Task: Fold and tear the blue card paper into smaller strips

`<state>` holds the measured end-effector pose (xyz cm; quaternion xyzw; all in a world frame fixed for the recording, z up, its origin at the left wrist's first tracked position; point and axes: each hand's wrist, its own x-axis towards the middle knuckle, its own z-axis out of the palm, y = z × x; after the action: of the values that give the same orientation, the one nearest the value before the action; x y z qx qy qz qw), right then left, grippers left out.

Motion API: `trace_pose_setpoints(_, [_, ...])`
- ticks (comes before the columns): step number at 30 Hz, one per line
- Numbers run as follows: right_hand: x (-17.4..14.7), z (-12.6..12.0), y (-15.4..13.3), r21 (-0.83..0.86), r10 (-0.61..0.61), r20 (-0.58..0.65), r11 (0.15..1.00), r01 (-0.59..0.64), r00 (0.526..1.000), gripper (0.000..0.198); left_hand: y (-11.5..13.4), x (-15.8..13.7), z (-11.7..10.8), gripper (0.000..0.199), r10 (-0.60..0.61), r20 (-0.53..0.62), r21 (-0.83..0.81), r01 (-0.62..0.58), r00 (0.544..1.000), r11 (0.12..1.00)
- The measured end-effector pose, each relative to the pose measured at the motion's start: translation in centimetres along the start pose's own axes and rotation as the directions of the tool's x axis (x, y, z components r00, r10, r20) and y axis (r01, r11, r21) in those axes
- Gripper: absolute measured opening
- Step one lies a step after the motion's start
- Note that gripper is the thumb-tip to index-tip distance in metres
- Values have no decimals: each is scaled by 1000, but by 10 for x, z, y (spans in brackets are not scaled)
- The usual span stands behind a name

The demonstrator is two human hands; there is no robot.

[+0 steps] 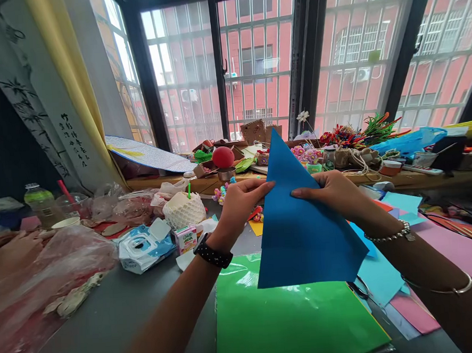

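A sheet of blue paper (pixel 304 241), folded to a sharp point at its top, is held up in the air between my two hands. My left hand (pixel 241 205) pinches its left edge, thumb and fingers closed on it. On the other side my right hand (pixel 337 194) grips the right edge, its thumb lying across the front and its other fingers hidden behind the paper. Below the blue paper, a glossy green sheet (pixel 293 322) lies flat on the grey table.
Left are a wet-wipes pack (pixel 144 248), a small box (pixel 186 239), a coconut in white netting (pixel 184 209) and plastic bags (pixel 65 267). Coloured papers (pixel 380 279) and black-handled scissors (pixel 360 290) lie right. Craft items and a red ball (pixel 223 157) crowd the windowsill.
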<state>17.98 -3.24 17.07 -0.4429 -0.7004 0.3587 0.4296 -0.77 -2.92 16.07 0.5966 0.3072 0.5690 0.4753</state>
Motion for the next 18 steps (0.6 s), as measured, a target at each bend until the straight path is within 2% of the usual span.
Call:
trace_pose_setpoints(7, [-1, 0, -2, 6, 15, 17, 1000, -15, 1000, 28, -1, -1, -2, 21, 17, 53, 9, -17, 998, 1000])
trace_pose_setpoints(16, [0, -1, 2, 20, 10, 68, 1000, -12, 998, 30, -1, -1, 0, 21, 22, 20, 26, -22, 1000, 999])
trace_pose_setpoints(18, [0, 1, 0, 40, -28, 62, 999, 25, 998, 30, -1, -1, 1, 21, 37, -6, 69, -36, 999, 997])
